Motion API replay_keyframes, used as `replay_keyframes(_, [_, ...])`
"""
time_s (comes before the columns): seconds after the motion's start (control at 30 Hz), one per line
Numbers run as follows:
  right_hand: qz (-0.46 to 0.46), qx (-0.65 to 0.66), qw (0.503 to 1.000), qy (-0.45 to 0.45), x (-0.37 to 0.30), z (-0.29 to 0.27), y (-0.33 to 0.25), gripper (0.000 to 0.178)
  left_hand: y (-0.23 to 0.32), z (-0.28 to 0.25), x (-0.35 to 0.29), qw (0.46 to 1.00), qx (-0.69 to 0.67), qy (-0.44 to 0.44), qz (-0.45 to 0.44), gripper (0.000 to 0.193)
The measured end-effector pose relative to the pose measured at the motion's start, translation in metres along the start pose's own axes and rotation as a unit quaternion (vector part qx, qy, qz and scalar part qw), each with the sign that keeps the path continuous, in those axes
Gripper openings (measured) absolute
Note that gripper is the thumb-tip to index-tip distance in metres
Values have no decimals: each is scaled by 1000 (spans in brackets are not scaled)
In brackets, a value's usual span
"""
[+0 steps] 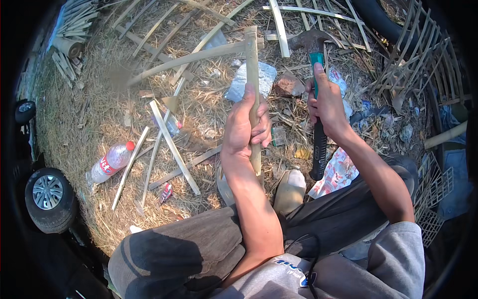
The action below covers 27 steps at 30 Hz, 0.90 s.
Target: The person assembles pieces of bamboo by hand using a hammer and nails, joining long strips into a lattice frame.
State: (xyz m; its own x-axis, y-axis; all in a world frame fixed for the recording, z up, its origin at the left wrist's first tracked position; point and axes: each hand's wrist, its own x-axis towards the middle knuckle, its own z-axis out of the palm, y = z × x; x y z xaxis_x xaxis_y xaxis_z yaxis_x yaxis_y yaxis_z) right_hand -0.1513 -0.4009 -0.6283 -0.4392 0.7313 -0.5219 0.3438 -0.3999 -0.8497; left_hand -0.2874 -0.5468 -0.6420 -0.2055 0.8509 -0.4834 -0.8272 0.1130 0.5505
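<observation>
My left hand (244, 122) is closed around an upright bamboo strip (253, 65), thumb laid along it. Near its top, a second, slightly curved strip (204, 56) meets it crosswise and runs off to the left. In my right hand (327, 102) is a claw hammer (319, 149) with a green and black handle, its metal head pointing away from me. A pale flat stone (264, 77) lies on the ground behind the upright strip. Beside it, between my two hands, sits a reddish broken brick (290, 84).
Loose bamboo strips (174, 147) lie on dry straw at the left, near a plastic bottle (113, 160) with a red cap. Slatted bamboo frames (416, 55) stand at the far right. A bundle of strips (74, 22) rests far left. A car wheel (48, 193) borders the left.
</observation>
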Motion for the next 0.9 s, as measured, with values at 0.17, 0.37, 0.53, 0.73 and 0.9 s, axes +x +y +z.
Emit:
replay_keyframes(0.17, [-10, 47, 998, -32, -7, 4, -38, 59, 0, 10, -5, 994, 3, -79, 71, 63])
replay_keyframes(0.37, [-164, -44, 985, -19, -24, 10, -70, 61, -28, 27, 23, 983, 153, -75, 61, 55])
replay_keyframes(0.53, [-206, -54, 977, 7, -18, 3, -68, 51, -48, 32, 42, 960, 251, -69, 105, 50])
replay_keyframes(0.73, [-175, -17, 984, 13, -14, 0, -57, 40, -45, 30, 48, 946, 255, 1, 199, 55])
replay_keyframes(0.9, [-136, 22, 990, 30, -5, -9, -49, 38, -25, 48, 46, 953, -42, 7, 302, 73])
